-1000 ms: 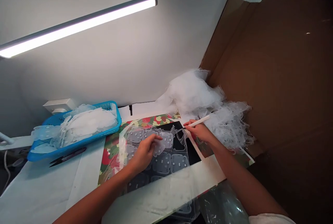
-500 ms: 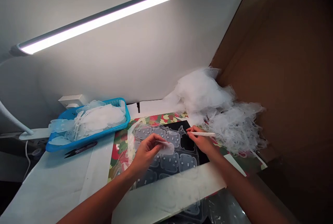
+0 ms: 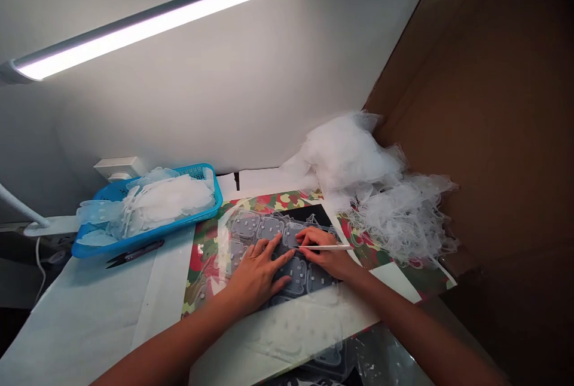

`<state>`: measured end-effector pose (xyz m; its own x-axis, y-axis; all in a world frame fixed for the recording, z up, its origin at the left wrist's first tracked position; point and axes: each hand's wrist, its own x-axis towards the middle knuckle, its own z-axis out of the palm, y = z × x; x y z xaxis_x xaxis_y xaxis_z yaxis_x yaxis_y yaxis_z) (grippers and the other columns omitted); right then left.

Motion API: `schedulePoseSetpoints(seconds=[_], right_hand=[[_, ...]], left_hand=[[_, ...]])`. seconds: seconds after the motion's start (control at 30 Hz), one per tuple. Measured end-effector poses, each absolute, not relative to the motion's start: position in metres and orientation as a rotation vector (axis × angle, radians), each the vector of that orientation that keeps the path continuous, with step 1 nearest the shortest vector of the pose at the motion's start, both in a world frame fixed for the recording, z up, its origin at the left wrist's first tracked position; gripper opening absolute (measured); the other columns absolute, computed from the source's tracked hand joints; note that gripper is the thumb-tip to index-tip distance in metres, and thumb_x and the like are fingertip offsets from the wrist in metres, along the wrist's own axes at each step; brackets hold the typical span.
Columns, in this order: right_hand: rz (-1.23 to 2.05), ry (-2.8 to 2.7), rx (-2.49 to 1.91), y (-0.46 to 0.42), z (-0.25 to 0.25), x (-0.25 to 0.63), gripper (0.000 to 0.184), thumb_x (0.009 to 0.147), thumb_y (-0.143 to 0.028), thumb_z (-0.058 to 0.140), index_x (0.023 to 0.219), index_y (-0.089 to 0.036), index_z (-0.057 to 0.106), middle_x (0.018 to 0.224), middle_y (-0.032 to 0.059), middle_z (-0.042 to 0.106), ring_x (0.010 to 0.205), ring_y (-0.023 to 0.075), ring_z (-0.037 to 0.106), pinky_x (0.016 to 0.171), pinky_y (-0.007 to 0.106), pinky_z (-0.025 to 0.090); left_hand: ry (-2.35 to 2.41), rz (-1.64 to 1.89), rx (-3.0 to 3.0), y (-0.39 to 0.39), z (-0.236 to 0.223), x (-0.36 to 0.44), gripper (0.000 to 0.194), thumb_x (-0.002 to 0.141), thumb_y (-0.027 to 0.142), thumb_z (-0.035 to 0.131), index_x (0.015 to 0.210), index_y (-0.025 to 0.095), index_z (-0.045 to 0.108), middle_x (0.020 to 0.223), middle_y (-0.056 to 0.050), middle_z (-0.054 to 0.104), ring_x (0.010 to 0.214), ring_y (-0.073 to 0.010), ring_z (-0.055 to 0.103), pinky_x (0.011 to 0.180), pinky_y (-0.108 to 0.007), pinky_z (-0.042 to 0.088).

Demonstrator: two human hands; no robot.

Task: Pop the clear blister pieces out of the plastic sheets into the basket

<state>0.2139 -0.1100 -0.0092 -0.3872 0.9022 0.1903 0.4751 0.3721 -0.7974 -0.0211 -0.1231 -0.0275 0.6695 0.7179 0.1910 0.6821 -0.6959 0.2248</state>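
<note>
A clear plastic sheet (image 3: 251, 227) of rounded, die-cut pieces lies on a black mat (image 3: 316, 214) over a camouflage-patterned cloth (image 3: 204, 251). My left hand (image 3: 258, 272) lies flat on the sheet with its fingers spread, pressing it down. My right hand (image 3: 325, 254) is closed round a thin white stick-like tool (image 3: 334, 247), whose tip points left onto the sheet just beside my left fingertips.
A blue basket (image 3: 210, 210) heaped with clear cut pieces stands at the left, small black snips (image 3: 134, 253) in front of it. A pile of white plastic scrap (image 3: 376, 189) lies at the right against a brown cardboard wall (image 3: 484, 105). A lamp bar (image 3: 156, 18) hangs overhead.
My left hand has let go of the clear piece it held up and now lies flat on the sheet. My right hand has moved left and down with the tool.
</note>
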Motion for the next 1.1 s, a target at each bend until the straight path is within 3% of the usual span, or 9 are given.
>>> schedulePoseSetpoints(seconds=[0.33,0.63,0.77,0.87,1.0,1.1], right_hand=[[0.851,-2.108,-1.160,-0.107,-0.006,0.211,0.016,0.086,-0.017,0.059,0.072,-0.020,0.053,0.103,0.0054,0.065,0.091,0.0183,0.061,0.080,0.031,0.046],[0.793,-2.175,-1.169,-0.107,-0.012,0.210,0.021,0.088,-0.013,0.055,0.070,-0.020,0.048,0.101,0.0043,0.064,0.092,0.0172,0.059,0.082,0.031,0.047],[0.682,-2.257,-1.126,-0.110,-0.021,0.207,0.016,0.089,-0.014,0.054,0.074,-0.020,0.053,0.112,0.0083,0.065,0.103,0.0219,0.060,0.090,0.038,0.049],[0.501,-2.311,-1.064,-0.109,-0.027,0.202,0.015,0.093,-0.018,0.047,0.089,-0.021,0.061,0.106,0.0109,0.068,0.103,0.0258,0.061,0.093,0.043,0.049],[0.454,-2.024,-1.270,-0.094,-0.021,0.220,0.020,0.095,-0.026,0.044,0.098,-0.022,0.063,0.099,0.0080,0.071,0.090,0.0229,0.065,0.082,0.038,0.051],[0.417,-1.627,-1.514,-0.079,-0.011,0.249,0.018,0.092,-0.034,0.051,0.081,-0.022,0.059,0.089,0.0049,0.072,0.075,0.0201,0.063,0.070,0.033,0.049]], left_hand=[[1.181,0.298,2.797,-0.125,-0.038,-0.028,0.052,0.096,0.046,0.046,0.146,0.044,0.036,0.161,-0.005,0.019,0.130,-0.0376,0.038,0.096,-0.054,0.040],[1.201,0.271,2.795,-0.127,-0.038,-0.027,0.051,0.096,0.047,0.047,0.146,0.045,0.037,0.160,-0.006,0.023,0.129,-0.0366,0.041,0.097,-0.053,0.040],[1.196,0.273,2.794,-0.126,-0.038,-0.026,0.050,0.095,0.047,0.048,0.145,0.045,0.038,0.162,-0.005,0.016,0.130,-0.0382,0.040,0.098,-0.054,0.039],[1.188,0.247,2.776,-0.125,-0.036,-0.026,0.052,0.095,0.047,0.048,0.145,0.045,0.036,0.162,-0.008,0.016,0.131,-0.0395,0.040,0.097,-0.056,0.040],[1.198,0.244,2.725,-0.127,-0.032,-0.026,0.050,0.095,0.048,0.047,0.144,0.047,0.038,0.161,-0.008,0.020,0.131,-0.0390,0.039,0.096,-0.055,0.040],[1.204,0.285,2.671,-0.127,-0.026,-0.026,0.050,0.093,0.051,0.050,0.142,0.045,0.043,0.160,-0.008,0.024,0.130,-0.0390,0.038,0.097,-0.056,0.039]])
